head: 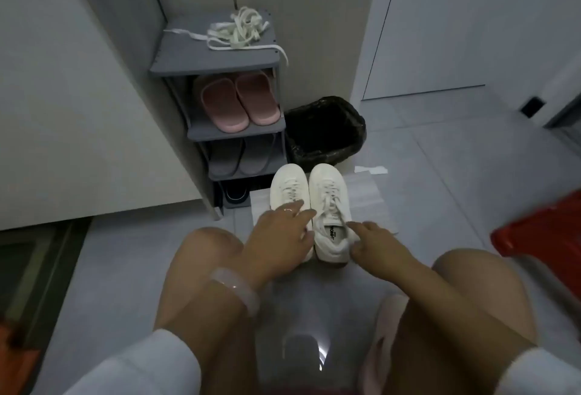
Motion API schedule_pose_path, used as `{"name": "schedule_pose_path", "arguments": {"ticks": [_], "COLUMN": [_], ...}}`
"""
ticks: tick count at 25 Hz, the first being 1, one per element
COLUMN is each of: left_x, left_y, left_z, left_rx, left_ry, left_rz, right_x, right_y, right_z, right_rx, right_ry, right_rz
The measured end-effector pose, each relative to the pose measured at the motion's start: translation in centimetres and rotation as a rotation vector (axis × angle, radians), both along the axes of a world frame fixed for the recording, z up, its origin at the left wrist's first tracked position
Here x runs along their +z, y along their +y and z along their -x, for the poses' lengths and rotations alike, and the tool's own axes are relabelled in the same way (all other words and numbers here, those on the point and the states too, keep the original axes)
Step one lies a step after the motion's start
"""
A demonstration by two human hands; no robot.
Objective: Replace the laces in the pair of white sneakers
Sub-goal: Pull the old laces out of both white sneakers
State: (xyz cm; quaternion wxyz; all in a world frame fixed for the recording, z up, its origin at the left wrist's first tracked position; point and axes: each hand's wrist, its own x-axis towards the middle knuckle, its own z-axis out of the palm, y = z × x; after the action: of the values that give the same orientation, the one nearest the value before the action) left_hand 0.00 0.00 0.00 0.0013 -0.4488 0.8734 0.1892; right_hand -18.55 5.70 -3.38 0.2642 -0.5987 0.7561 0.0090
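Two white sneakers stand side by side, toes away from me, on a sheet of white paper (367,202) on the floor. My left hand (279,237) lies over the heel of the left sneaker (287,185), fingers spread. My right hand (374,242) touches the heel collar of the right sneaker (328,193), index finger stretched toward its opening. Both shoes are laced. A loose tangle of cream laces (240,31) lies on top of the grey shoe rack (176,62), one end hanging over its front edge.
The rack holds pink slippers (240,100) and grey slippers (239,158) on lower shelves. A bin with a black bag (325,130) stands right of it. A red object (540,224) lies at the right. My bare knees frame the shoes.
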Motion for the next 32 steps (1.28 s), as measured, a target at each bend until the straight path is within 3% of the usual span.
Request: {"name": "schedule_pose_path", "arguments": {"ticks": [2,5,8,10,12,17,21,25,27,30,32], "left_x": [-1.1,-3.8,-4.3,-4.4,-4.5,-4.6,-7.7,-8.5,-8.5,-8.6,-8.9], "left_y": [1.2,1.7,-0.1,-1.2,-2.7,-5.6,-4.8,-6.4,-6.6,-6.2,-6.2], "left_z": [-0.4,-1.0,-0.2,0.4,1.0,3.7,4.7,5.1,5.5,6.2,6.4], "left_rx": [0.001,-0.115,-0.178,-0.188,-0.127,0.046,0.069,0.225,0.236,0.194,0.178], "left_ry": [-0.038,-0.261,-0.367,-0.399,-0.294,0.175,0.283,0.459,0.421,0.199,0.1], "left_rz": [-0.097,-0.235,-0.196,-0.19,-0.207,-0.374,-0.322,-0.28,-0.256,-0.149,-0.06], "right_x": [-1.0,-2.9,-3.1,-2.6,-1.6,-2.0,-3.8,-4.1,-4.3,-4.7,-4.9], "right_y": [0.0,-0.4,-0.8,-1.1,-2.2,-6.3,-7.3,-7.6,-7.8,-8.1,-8.6], "right_z": [-1.4,-2.2,-1.9,-1.2,0.2,2.4,0.5,0.0,-0.1,0.1,0.7], "right_rx": [0.038,0.12,0.161,0.153,0.05,-0.113,-0.145,-0.139,-0.14,-0.149,-0.222], "right_ry": [-0.092,0.009,0.121,0.04,-0.063,-0.048,-0.042,-0.002,-0.016,-0.015,-0.151], "right_rz": [-0.042,-0.055,-0.01,0.011,0.058,0.137,0.159,0.275,0.289,0.291,0.291]}}
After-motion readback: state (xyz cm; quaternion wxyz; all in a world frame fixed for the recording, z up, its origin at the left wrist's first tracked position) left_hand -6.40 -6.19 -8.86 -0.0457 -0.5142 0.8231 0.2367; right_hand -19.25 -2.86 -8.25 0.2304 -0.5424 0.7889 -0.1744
